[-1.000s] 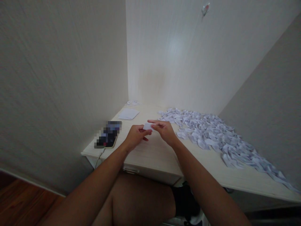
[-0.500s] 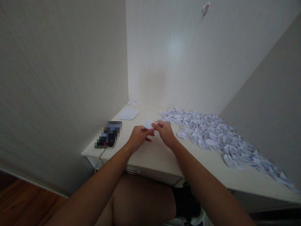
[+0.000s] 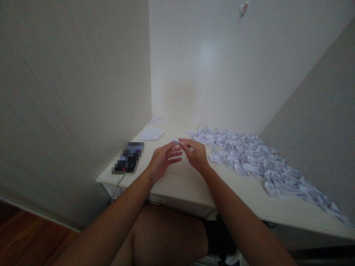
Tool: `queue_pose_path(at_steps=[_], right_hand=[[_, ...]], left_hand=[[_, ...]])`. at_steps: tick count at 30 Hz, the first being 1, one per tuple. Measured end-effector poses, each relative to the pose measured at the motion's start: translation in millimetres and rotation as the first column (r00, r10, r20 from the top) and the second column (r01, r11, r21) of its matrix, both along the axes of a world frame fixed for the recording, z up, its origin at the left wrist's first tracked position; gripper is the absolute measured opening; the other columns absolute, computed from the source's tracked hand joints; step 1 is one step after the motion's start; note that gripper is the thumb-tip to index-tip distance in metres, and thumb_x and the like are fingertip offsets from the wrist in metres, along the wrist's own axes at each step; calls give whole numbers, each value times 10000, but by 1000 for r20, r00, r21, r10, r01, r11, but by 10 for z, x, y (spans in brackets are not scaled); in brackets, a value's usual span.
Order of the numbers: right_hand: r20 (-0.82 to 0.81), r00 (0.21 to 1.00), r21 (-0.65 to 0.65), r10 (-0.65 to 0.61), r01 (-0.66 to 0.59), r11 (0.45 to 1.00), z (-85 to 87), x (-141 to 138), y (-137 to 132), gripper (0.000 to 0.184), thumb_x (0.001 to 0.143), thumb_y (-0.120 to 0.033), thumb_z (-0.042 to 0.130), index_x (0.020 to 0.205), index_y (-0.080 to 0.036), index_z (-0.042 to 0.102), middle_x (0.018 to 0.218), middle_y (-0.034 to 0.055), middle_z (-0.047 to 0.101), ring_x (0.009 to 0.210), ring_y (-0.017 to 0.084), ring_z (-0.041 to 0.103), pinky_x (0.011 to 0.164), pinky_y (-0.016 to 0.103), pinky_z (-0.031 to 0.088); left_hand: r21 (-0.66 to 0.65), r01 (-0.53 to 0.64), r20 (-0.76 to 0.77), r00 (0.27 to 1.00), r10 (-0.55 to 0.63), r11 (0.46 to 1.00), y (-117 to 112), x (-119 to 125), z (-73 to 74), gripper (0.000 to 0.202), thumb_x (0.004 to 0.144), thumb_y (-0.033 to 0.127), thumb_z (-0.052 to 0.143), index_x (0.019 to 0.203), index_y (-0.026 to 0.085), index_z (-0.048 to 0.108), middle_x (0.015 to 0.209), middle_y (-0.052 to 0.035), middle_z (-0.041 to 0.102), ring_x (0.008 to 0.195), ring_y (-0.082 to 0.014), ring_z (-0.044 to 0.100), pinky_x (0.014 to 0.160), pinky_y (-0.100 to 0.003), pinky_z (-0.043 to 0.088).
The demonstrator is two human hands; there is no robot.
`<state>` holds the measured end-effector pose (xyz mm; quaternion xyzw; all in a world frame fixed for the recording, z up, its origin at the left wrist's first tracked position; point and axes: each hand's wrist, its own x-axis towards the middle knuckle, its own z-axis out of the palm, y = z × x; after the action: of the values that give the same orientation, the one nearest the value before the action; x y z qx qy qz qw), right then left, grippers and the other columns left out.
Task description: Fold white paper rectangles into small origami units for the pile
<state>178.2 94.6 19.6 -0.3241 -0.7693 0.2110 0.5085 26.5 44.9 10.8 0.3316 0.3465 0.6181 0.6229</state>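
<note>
Above the pale desk [image 3: 183, 184], my right hand [image 3: 196, 154] pinches a small folded white paper piece [image 3: 175, 141] at its fingertips. My left hand [image 3: 163, 161] is just left of it, palm turned inward and fingers stretched apart, holding nothing. Its fingertips lie just below the paper. Both hands hover over the desk's left half, near the front edge.
A large spread of folded white paper pieces [image 3: 249, 159] covers the desk's right side. A small stack of flat white sheets [image 3: 151, 133] lies at the back left. A phone [image 3: 128, 159] with a cable [image 3: 118, 184] lies by the left edge. Walls enclose the desk.
My left hand has let go of the paper and spread its fingers. The right hand alone now holds the piece, which looks narrower, turned edge-on or folded.
</note>
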Motion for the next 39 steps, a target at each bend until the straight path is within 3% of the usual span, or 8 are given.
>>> queue_pose_path(at_steps=[4, 10, 18, 26, 33, 39], right_hand=[[129, 992, 156, 2, -22, 988, -18, 13, -1, 170, 908, -306, 623, 950, -246, 776, 1146, 72, 745, 1081, 230, 692, 994, 411, 515], [126, 991, 230, 32, -60, 971, -3, 20, -24, 156, 874, -288, 676, 971, -207, 768, 1132, 112, 746, 1053, 233, 704, 958, 408, 538], [5, 996, -59, 87, -86, 995, 64, -6, -85, 304, 786, -427, 759, 1012, -225, 765, 990, 83, 775, 873, 217, 722, 816, 370, 591], [-172, 963, -343, 207, -255, 904, 27, -3, -35, 401, 729, -470, 788, 1015, -195, 733, 977, 92, 773, 829, 212, 743, 742, 340, 609], [-200, 963, -355, 180, -243, 903, -2, 15, -3, 428, 734, -472, 775, 1028, -167, 716, 1023, 116, 756, 781, 190, 736, 701, 317, 601], [-158, 974, -353, 163, -210, 912, 3, 8, -7, 377, 789, -444, 709, 1041, -164, 700, 891, 88, 755, 733, 184, 729, 634, 288, 585]], left_hand=[[39, 4, 160, 987, -10, 999, 11, -27, 26, 256, 834, 387, 723, 930, 151, 695, 974, -95, 738, 898, -192, 703, 838, -340, 579], [114, -9, 91, 996, -1, 993, 15, -24, -1, 332, 759, 311, 802, 1036, 159, 703, 1019, -64, 703, 835, -138, 667, 790, -297, 574], [138, -46, -21, 999, 49, 989, 21, -65, -33, 445, 676, 343, 858, 1051, 170, 694, 1054, -83, 698, 877, -178, 667, 714, -295, 571], [136, -77, -103, 990, 91, 988, 1, -68, -11, 455, 660, 396, 856, 1030, 174, 710, 955, -70, 697, 843, -177, 663, 659, -264, 553], [146, -65, -135, 987, 85, 987, -14, -60, 6, 432, 673, 393, 848, 1015, 161, 726, 971, -82, 693, 812, -163, 645, 622, -252, 558], [131, -73, -167, 981, 95, 989, 4, -76, -5, 443, 672, 396, 839, 1020, 142, 737, 954, -93, 717, 789, -166, 651, 608, -259, 569]])
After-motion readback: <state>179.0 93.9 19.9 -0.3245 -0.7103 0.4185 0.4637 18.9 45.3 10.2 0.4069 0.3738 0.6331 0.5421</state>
